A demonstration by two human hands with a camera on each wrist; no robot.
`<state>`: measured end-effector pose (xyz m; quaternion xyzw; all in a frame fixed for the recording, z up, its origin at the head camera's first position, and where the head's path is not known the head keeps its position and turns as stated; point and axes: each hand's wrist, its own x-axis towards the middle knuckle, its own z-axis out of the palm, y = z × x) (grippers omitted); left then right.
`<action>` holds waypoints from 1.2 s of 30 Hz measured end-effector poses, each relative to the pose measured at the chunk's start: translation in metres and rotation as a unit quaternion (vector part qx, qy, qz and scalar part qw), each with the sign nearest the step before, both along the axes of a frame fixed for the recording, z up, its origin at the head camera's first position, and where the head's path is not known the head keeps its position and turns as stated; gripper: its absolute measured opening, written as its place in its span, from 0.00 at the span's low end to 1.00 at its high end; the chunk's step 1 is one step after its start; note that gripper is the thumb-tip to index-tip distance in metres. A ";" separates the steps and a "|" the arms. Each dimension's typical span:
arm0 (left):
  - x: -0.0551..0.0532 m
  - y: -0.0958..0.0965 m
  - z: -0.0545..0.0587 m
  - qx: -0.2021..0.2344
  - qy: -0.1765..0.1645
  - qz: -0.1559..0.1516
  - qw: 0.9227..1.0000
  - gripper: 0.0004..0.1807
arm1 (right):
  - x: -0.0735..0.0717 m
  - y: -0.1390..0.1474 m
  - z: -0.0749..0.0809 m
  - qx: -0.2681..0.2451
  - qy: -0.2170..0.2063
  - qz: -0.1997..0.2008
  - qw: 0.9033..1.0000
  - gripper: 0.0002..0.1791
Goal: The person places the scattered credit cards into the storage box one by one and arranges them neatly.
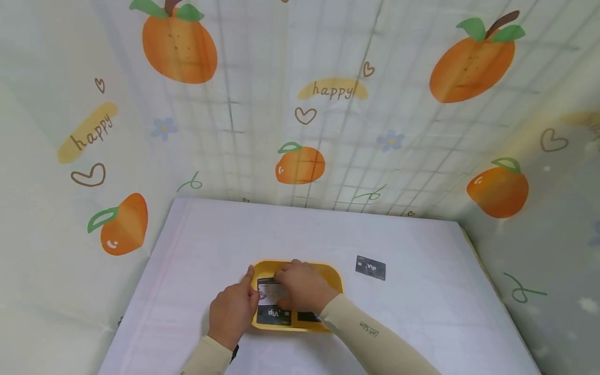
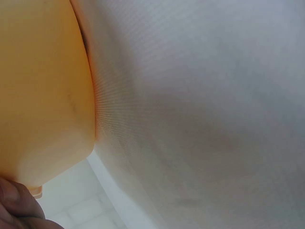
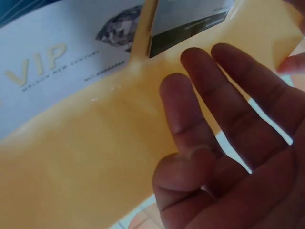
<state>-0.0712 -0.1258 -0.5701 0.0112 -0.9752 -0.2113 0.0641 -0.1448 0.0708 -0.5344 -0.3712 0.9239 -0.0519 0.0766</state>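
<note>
A shallow yellow tray (image 1: 328, 268) sits on the white table. My left hand (image 1: 233, 311) holds its left rim, thumb at the inner side and index finger along the edge. Inside the tray lie a black Vip card (image 1: 274, 315), a whitish card (image 1: 269, 295) above it and a dark card (image 1: 307, 316) further right. My right hand (image 1: 305, 285) reaches over the tray's middle. The right wrist view shows its fingers spread and slightly bent with nothing between them, near a white VIP card (image 3: 57, 67) with a diamond picture and a second card (image 3: 190, 24).
Another black Vip card (image 1: 371, 267) lies flat on the table (image 1: 422, 312), to the right of the tray. A curtain (image 1: 262, 104) printed with oranges hangs behind the table and along its sides.
</note>
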 end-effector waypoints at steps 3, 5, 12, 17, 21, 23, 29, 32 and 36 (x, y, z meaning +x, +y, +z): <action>0.001 0.000 0.003 0.001 -0.014 0.001 1.000 0.33 | 0.001 0.005 0.003 -0.016 0.004 0.001 1.000 0.26; 0.002 0.000 0.004 0.002 -0.021 0.003 1.000 0.33 | 0.002 0.012 0.007 -0.030 0.002 -0.006 1.000 0.26; 0.004 0.000 0.002 -0.001 -0.023 0.009 1.000 0.34 | 0.005 0.049 0.030 -0.087 0.012 -0.066 0.994 0.28; 0.006 0.001 0.001 -0.007 -0.028 0.013 0.999 0.34 | 0.001 0.089 0.037 -0.127 0.016 -0.150 0.980 0.29; 0.007 0.003 0.001 -0.013 -0.027 0.014 0.999 0.34 | -0.005 0.128 0.032 -0.147 0.019 -0.215 0.965 0.29; 0.007 0.004 0.001 -0.015 -0.024 0.012 1.000 0.34 | -0.007 0.145 0.029 -0.148 0.023 -0.230 0.962 0.30; 0.008 0.005 0.003 -0.013 -0.021 0.010 1.000 0.34 | -0.008 0.180 0.019 -0.158 0.030 -0.245 0.956 0.29; 0.008 0.005 0.003 -0.009 -0.029 0.012 0.999 0.34 | -0.008 0.193 0.012 -0.151 0.028 -0.260 0.953 0.27; 0.008 0.006 0.003 -0.008 -0.040 0.017 0.999 0.34 | -0.010 0.208 0.003 -0.139 0.009 -0.279 0.950 0.29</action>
